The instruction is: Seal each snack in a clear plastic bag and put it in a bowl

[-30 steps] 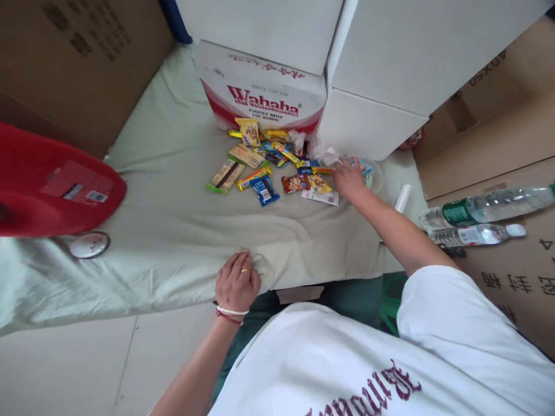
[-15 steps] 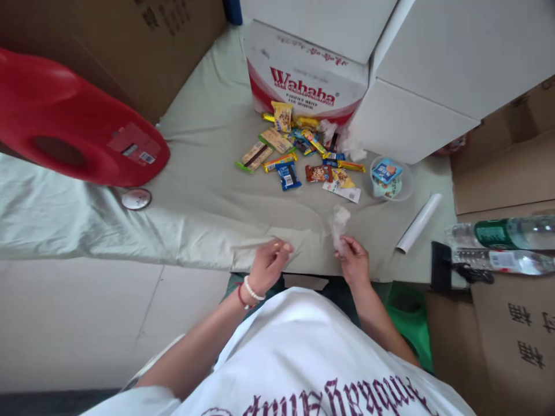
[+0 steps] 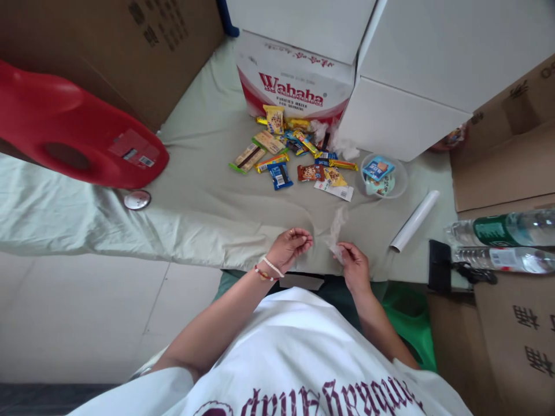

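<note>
My right hand (image 3: 353,263) pinches a thin clear plastic bag (image 3: 336,230) by its lower end, just above the near edge of the cloth-covered table (image 3: 195,214). My left hand (image 3: 289,247) hovers close beside it with curled fingers that hold nothing I can see. A pile of several small snack packets (image 3: 295,153) lies farther back on the cloth. A clear round bowl (image 3: 384,176) with a blue packet in it sits to the pile's right.
A Wahaha carton (image 3: 295,86) and white boxes (image 3: 416,75) stand behind the snacks. A red plastic seat (image 3: 69,133) and a round metal lid (image 3: 137,200) are at left. A white roll (image 3: 414,221), a black clip and two water bottles (image 3: 503,231) lie at right.
My right hand drew back from the snack pile to the near edge, holding the plastic bag. My left hand lifted off the cloth and moved right toward it.
</note>
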Demonstrator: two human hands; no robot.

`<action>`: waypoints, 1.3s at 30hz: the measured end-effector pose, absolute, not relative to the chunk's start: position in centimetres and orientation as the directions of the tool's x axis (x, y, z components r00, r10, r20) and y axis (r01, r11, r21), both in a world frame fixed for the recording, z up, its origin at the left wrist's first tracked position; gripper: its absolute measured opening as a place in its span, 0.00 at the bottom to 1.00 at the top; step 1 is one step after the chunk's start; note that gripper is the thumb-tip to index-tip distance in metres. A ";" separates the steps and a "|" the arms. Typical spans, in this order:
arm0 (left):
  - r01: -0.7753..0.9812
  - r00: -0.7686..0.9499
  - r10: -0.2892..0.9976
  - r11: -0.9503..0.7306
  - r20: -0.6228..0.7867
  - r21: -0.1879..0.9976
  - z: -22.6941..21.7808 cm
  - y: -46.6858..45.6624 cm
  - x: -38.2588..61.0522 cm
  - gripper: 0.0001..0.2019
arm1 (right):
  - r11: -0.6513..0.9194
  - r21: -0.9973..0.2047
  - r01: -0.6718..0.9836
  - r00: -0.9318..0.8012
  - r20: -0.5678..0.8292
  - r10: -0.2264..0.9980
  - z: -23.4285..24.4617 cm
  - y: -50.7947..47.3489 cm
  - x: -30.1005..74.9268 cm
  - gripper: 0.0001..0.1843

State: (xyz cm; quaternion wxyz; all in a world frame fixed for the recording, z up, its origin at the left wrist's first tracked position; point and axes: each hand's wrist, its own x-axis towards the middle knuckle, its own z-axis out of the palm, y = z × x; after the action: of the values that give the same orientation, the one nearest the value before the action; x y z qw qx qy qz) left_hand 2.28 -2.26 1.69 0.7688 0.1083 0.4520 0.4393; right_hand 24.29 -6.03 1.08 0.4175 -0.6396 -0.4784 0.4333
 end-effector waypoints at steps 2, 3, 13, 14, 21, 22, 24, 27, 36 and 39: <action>-0.560 0.165 0.769 0.588 -0.618 0.583 2.0 -2.6 2.0 0.22 | -0.201 -0.955 0.219 0.146 -0.172 0.974 0.5 -6.2 24.7 0.13; -0.543 0.161 0.760 0.601 -0.629 0.587 2.3 -2.9 1.9 0.23 | -0.163 -0.956 0.243 0.125 -0.135 0.983 0.5 -6.2 24.7 0.13; -0.195 -0.038 0.890 0.439 -0.454 0.877 2.6 -5.8 4.1 0.22 | 0.233 -0.796 0.559 -0.255 0.102 0.961 2.9 -7.4 22.6 0.14; -0.240 -0.029 0.884 0.446 -0.466 0.862 2.1 -6.0 4.0 0.19 | 0.203 -0.807 0.555 -0.213 0.098 0.972 2.6 -7.8 22.3 0.14; -0.442 0.003 0.876 0.434 -0.483 0.785 -0.2 -7.1 1.6 0.20 | -0.328 -0.939 0.103 0.189 -0.305 0.933 0.4 -11.1 21.5 0.17; -0.468 -0.005 0.881 0.416 -0.473 0.780 -0.3 -7.2 1.5 0.21 | -0.361 -0.931 0.060 0.203 -0.343 0.917 0.5 -11.4 21.7 0.19; -0.486 -0.026 0.888 0.389 -0.458 0.783 -0.4 -7.5 1.5 0.21 | -0.360 -0.930 0.078 0.250 -0.332 0.910 1.2 -11.8 22.2 0.20; -0.438 -0.035 0.906 0.366 -0.423 0.821 -0.6 -8.2 2.2 0.18 | -0.265 -0.926 0.268 0.244 -0.201 0.949 2.4 -11.5 22.4 0.20; -0.488 -0.088 0.918 0.299 -0.387 0.820 -0.9 -10.5 0.8 0.17 | -0.269 -0.952 0.150 0.148 -0.247 0.958 0.5 -6.1 18.3 0.17; -0.526 -0.137 0.894 0.299 -0.426 0.796 -0.7 -11.0 -1.0 0.19 | -0.364 -0.929 -0.071 0.081 -0.369 0.926 1.2 -5.7 17.4 0.21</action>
State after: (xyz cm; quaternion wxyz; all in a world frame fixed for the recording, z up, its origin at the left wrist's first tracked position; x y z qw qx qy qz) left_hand -1.02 -11.02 -0.73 0.6306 0.1835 0.5016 0.5631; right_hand 17.44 -5.68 1.20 0.4339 -0.5935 -0.3603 0.5742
